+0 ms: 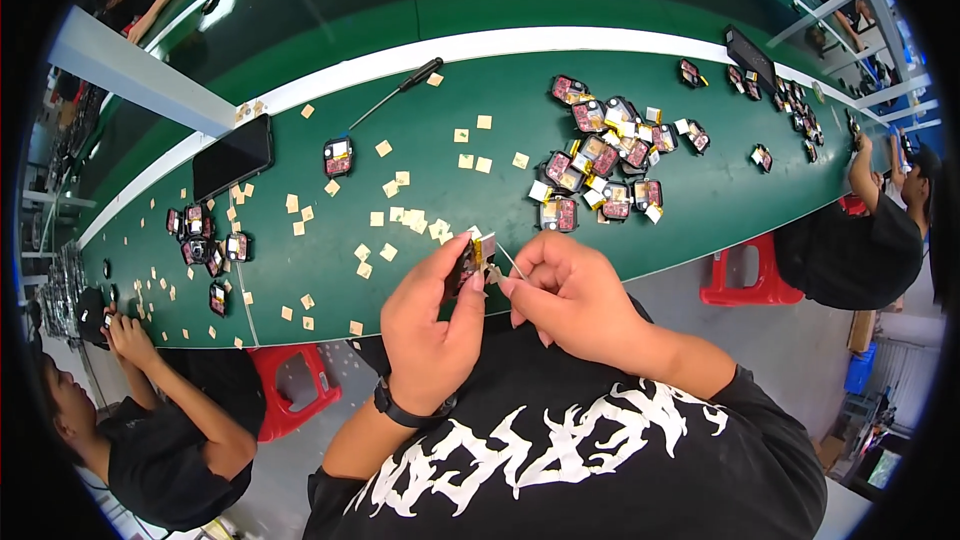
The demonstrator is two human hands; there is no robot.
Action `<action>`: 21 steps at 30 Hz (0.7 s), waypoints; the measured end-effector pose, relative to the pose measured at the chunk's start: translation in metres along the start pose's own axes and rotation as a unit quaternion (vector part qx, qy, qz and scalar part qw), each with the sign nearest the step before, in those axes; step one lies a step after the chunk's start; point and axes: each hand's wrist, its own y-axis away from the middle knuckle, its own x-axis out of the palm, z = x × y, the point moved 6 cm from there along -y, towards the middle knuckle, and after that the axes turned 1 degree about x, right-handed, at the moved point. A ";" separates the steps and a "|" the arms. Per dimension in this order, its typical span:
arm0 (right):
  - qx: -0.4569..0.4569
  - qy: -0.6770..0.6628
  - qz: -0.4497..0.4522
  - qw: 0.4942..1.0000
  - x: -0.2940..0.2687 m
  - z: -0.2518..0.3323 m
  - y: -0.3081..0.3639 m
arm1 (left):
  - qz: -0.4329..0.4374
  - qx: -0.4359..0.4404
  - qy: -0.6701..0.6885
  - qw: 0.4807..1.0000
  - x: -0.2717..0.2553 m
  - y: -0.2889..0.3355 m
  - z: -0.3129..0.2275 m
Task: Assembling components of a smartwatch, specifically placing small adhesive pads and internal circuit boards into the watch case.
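My left hand (432, 315) is closed around a small black electronic device (463, 268), held up over the table's near edge. A yellow and silver piece (486, 246) sticks up from the device's right side. Beside it, my right hand (570, 292) pinches a thin, pale metal tool (513, 263) between thumb and fingers. The tool's tip reaches close to the silver piece; whether they touch, I cannot tell. Below, a small whitish scrap (492, 276) shows between the two hands. Fingers hide most of the device.
A pile of similar open devices (600, 155) lies to the right, a smaller cluster (195, 235) to the left. Small beige squares (390, 187) are scattered about. A screwdriver (405, 88) and a black phone-like slab (232, 158) lie farther back. Co-workers sit on both sides, near red stools (290, 390).
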 end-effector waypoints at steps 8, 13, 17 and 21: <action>-0.099 0.073 -0.009 0.992 -0.006 -0.010 0.000 | 0.074 -0.258 0.331 0.905 0.009 0.004 0.025; -0.175 -0.060 -0.091 0.979 -0.035 -0.020 -0.007 | 0.063 -0.272 0.338 0.899 0.007 0.005 0.026; -0.309 0.200 -0.038 0.929 -0.021 0.028 0.001 | 0.097 -0.230 0.288 0.925 0.004 0.002 0.021; -0.422 0.385 -0.014 0.821 -0.007 0.039 -0.004 | 0.099 -0.218 0.248 0.939 0.001 0.001 0.016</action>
